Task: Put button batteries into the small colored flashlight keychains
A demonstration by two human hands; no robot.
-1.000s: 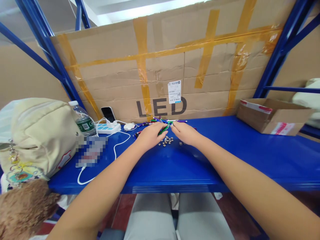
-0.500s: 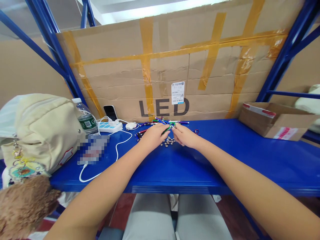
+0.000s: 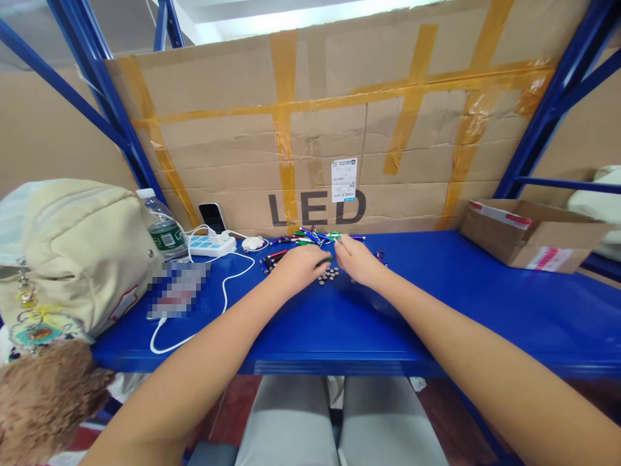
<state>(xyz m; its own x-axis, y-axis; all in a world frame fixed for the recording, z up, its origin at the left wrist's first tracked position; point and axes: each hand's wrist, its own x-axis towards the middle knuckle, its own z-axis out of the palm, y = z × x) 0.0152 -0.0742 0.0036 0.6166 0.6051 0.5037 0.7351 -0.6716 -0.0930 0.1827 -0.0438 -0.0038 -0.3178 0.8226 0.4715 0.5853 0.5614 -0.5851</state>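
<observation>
At far left, a cream bag [image 3: 97, 249] on the blue tabletop [image 3: 310, 323], with a dangling charm [image 3: 43, 327] at its front and a brown fluffy toy [image 3: 53, 401] just below. Close beside the bag, a water bottle [image 3: 167, 234] with a green label, and a blurred-out flat thing [image 3: 179, 291] trailing a white cable [image 3: 224, 291]. Next, a white power strip [image 3: 209, 246], with a dark phone [image 3: 212, 217] tilted up behind it against the taped cardboard sheet [image 3: 223, 155].

Near the middle, in front of the cardboard, a loose heap of coloured pens [image 3: 309, 235]. Before it, left grip [image 3: 301, 265] — thumb and fingers closed on a dark green piece [image 3: 326, 261]. Between both grips, small round silvery pieces [image 3: 330, 276] scattered on the tabletop. Then right grip [image 3: 358, 259], fingertips drawn together right beside a green loop [image 3: 334, 237] — impossible to tell whether pinched or merely near. Well apart at far right, an open cardboard box [image 3: 495, 241].
</observation>
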